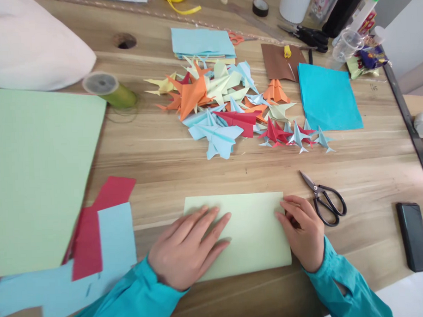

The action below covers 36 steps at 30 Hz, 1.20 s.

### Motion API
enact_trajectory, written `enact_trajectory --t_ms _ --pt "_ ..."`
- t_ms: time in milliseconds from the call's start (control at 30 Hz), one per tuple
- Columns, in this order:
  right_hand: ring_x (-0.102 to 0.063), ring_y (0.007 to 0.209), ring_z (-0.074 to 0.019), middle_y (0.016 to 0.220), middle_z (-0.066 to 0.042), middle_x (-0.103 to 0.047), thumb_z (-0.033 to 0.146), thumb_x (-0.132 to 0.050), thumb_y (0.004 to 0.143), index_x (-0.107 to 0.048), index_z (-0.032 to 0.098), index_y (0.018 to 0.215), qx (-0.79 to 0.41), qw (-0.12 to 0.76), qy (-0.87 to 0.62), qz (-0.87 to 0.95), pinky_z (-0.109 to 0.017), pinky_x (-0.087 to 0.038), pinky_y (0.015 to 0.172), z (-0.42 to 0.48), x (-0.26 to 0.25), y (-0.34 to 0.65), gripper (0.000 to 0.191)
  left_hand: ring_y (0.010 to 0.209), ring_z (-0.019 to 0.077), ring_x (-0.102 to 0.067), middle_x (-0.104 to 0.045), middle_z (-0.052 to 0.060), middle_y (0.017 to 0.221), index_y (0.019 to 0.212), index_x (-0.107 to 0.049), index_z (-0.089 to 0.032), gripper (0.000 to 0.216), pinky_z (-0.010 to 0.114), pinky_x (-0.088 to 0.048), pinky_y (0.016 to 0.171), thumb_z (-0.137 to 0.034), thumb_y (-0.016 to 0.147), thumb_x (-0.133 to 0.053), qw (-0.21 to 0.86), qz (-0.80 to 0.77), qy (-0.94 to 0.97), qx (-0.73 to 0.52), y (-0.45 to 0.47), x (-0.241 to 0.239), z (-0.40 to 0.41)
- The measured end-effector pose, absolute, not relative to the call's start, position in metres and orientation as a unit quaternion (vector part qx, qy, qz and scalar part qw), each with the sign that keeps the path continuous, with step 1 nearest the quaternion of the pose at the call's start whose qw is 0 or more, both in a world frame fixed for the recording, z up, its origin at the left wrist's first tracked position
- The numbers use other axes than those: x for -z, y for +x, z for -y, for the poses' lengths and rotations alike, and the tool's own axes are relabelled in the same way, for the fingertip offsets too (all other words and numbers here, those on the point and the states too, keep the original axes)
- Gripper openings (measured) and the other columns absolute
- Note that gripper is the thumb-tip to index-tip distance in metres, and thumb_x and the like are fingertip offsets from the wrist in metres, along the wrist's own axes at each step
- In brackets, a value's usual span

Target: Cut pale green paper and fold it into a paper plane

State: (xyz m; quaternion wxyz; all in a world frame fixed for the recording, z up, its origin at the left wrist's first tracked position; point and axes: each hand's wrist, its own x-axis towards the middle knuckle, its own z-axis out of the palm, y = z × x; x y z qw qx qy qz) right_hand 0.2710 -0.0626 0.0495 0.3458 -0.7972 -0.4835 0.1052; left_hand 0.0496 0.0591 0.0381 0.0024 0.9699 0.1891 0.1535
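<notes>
A pale green sheet of paper (252,231) lies flat on the wooden table (184,173) in front of me. My left hand (188,245) rests flat on its left part, fingers stretched out and pressing down. At the sheet's right edge my right hand (302,231) has its fingers curled, thumb and fingertips pinching the paper's edge. Both arms wear teal sleeves.
Black scissors (326,200) lie just right of my right hand, a black phone (414,237) further right. A heap of folded paper planes (230,107) sits mid-table, a turquoise sheet (329,96) beside it. A large green sheet (38,174), red and blue sheets (103,236) and a tape roll (108,90) lie left.
</notes>
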Motion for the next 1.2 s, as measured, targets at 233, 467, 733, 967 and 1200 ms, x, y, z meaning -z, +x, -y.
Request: enact_trajectory --t_ms 233,467,733,967,1200 --pt "-0.065 0.086 -0.0173 0.098 -0.01 -0.064 0.016 -0.059 0.083 -0.069 0.018 0.089 -0.077 0.336 -0.785 0.514 -0.027 -0.057 0.073 0.06 -0.05 0.272 0.012 0.101 0.0273 -0.06 -0.067 0.01 0.112 0.115 -0.063 -0.018 0.036 0.038 -0.046 0.081 -0.038 0.086 -0.057 -0.002 -0.178 0.974 -0.14 0.049 -0.041 -0.06" --pt "-0.066 0.083 -0.0167 0.097 -0.01 -0.064 0.018 -0.059 0.084 -0.069 0.017 0.092 -0.078 0.321 -0.787 0.521 -0.027 -0.057 0.073 0.059 -0.049 0.273 0.013 0.1 0.0261 -0.061 -0.067 0.008 0.111 0.115 -0.063 -0.02 0.037 0.037 -0.046 0.081 -0.041 0.085 -0.056 -0.018 -0.167 0.977 -0.133 0.049 -0.04 -0.062" --pt "-0.067 0.092 -0.0173 0.112 -0.012 -0.065 0.018 -0.053 0.088 -0.068 0.015 0.099 -0.048 0.298 -0.759 0.577 -0.025 -0.055 0.083 0.061 -0.043 0.275 0.019 0.102 0.027 -0.059 -0.067 0.009 0.111 0.113 -0.064 -0.02 0.035 0.039 -0.045 0.083 -0.039 0.09 -0.047 0.008 -0.206 0.964 -0.171 0.052 -0.03 -0.055" --pt "-0.066 0.081 -0.0189 0.112 -0.01 -0.068 0.021 -0.049 0.091 -0.068 0.015 0.099 0.033 0.18 -0.735 0.653 -0.032 -0.052 0.074 0.061 -0.047 0.281 0.022 0.103 0.0266 -0.058 -0.066 0.008 0.111 0.112 -0.064 -0.02 0.035 0.038 -0.044 0.084 -0.04 0.09 -0.046 0.005 -0.199 0.964 -0.176 0.051 -0.029 -0.056" --pt "-0.062 0.079 -0.021 0.118 -0.009 -0.066 0.047 -0.049 0.089 -0.067 0.015 0.104 0.029 0.043 -0.717 0.695 -0.035 -0.041 0.071 0.059 -0.062 0.29 0.04 0.106 0.0276 -0.055 -0.064 0.01 0.114 0.117 -0.061 -0.021 0.04 0.038 -0.043 0.086 -0.043 0.088 -0.049 -0.01 -0.198 0.969 -0.147 0.053 -0.029 -0.056"
